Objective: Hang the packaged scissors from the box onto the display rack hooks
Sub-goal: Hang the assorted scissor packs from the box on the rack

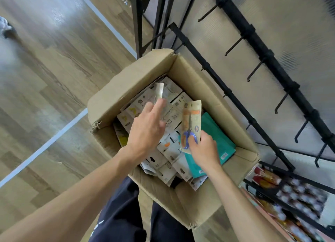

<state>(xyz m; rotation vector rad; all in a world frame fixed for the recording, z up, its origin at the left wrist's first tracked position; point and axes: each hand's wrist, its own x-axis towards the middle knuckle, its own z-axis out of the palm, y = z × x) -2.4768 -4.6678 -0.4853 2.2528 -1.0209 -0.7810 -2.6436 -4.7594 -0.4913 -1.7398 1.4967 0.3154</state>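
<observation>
Head view: the right hand (pixel 204 151) pinches a packaged scissors (pixel 191 125) by its lower end, keeping the top free for a rack hook (pixel 233 46). The left hand (pixel 146 131) grips another pack (pixel 159 91) above the cardboard box (pixel 126 89), likely staging the next one.

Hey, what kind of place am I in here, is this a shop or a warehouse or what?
Most likely a retail shop being stocked. A black display rack with bare hooks stands beside an open box of packaged goods, the right hand holds carded scissors, and a shelf of products sits lower right.
</observation>
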